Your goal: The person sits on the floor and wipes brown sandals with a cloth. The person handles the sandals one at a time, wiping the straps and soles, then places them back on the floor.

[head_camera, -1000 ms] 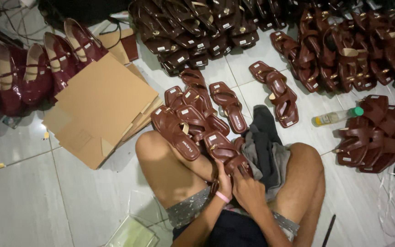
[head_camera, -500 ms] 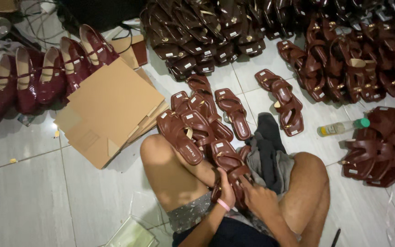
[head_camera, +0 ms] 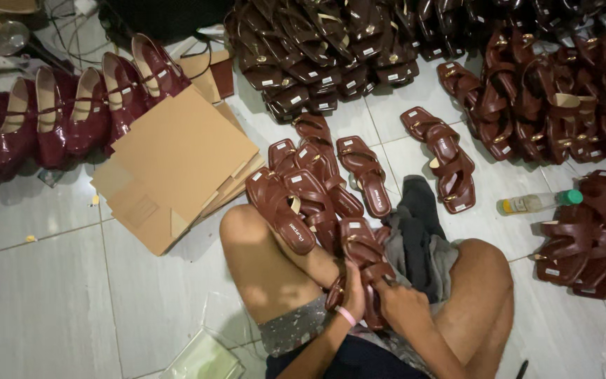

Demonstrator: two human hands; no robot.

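Note:
I sit cross-legged on a white tiled floor. My left hand (head_camera: 351, 289), with a pink band at the wrist, and my right hand (head_camera: 401, 303) both grip a brown strappy sandal (head_camera: 366, 261) in my lap. Several more brown sandals (head_camera: 296, 210) lie across my left leg and on the floor just beyond my knees. A dark grey cloth (head_camera: 415, 224) lies between my legs, right of the held sandal.
Flattened cardboard (head_camera: 177, 165) lies to the left. Glossy dark red heeled shoes (head_camera: 64, 119) line the far left. Stacks of brown sandals (head_camera: 331, 49) fill the back and right side (head_camera: 590, 231). A clear bottle with a green cap (head_camera: 538, 202) lies at right. A clear plastic bag (head_camera: 201, 359) sits near my left thigh.
The view has shifted slightly. Both hands have stayed in my lap, closing together on the sandal, with the left hand now more over its strap.

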